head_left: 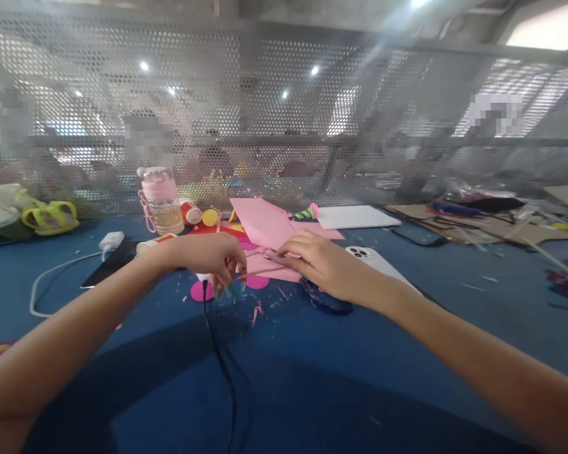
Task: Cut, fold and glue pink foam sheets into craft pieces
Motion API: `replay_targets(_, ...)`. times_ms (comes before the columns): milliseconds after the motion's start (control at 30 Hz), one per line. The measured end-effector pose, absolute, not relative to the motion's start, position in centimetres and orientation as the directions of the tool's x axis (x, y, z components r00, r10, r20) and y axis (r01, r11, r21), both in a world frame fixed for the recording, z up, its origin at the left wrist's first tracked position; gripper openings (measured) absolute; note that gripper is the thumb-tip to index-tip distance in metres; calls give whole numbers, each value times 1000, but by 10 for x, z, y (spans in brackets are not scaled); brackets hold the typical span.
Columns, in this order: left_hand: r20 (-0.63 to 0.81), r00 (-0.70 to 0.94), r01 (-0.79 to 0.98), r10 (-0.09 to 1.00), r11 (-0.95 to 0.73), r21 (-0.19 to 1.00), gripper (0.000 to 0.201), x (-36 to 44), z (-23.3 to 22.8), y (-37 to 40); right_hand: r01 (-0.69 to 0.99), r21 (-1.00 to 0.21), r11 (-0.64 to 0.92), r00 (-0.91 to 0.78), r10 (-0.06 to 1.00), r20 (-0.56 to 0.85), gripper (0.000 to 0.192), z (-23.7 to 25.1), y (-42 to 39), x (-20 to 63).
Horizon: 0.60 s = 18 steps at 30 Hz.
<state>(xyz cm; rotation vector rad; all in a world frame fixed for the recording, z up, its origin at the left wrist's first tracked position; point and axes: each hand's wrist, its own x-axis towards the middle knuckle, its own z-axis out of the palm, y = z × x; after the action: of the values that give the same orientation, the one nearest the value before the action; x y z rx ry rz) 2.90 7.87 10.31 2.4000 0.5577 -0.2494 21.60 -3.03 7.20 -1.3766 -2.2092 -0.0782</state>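
My left hand (211,255) is closed, its fingers curled downward above the blue tabletop. A thin pink paper strip (265,271) stretches from its fingertips to my right hand (319,261), which pinches the other end between thumb and fingers. Folded pink paper (260,222) stands just behind my hands. Magenta paper discs (202,291) lie under and beside my left hand. A black cord (218,353) runs up to a small white-ended item mostly hidden below that hand. Beneath my right palm is a dark blue loop-shaped object (329,301), partly covered.
At the left stand a pink-lidded bottle (161,198), a white charger (111,241) and a black flat device (111,265). A white phone (376,265) lies right of my hand, with a white sheet (357,217) behind. Cardboard (423,217) and clutter fill the far right, before a perforated metal screen (246,113).
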Motion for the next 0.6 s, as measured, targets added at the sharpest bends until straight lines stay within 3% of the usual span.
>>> replay_targets(133, -203, 867, 494, 455, -732, 470, 29, 26, 111, 75, 864, -347, 364, -247, 908, 338, 27, 88, -16, 203)
replay_targets(267, -199, 864, 493, 462, -700, 516, 41, 22, 114, 81, 793, -480, 376, -244, 917, 315, 23, 98, -3, 205)
replay_targets(400, -342, 862, 506, 374, -594, 626, 32, 21, 111, 94, 793, -476, 381, -215, 905, 366, 35, 96, -2, 221)
replay_targets(600, -520, 838, 534, 165, -445, 719, 24, 24, 93, 106, 845, -387, 369, -268, 918, 291, 33, 64, -29, 233)
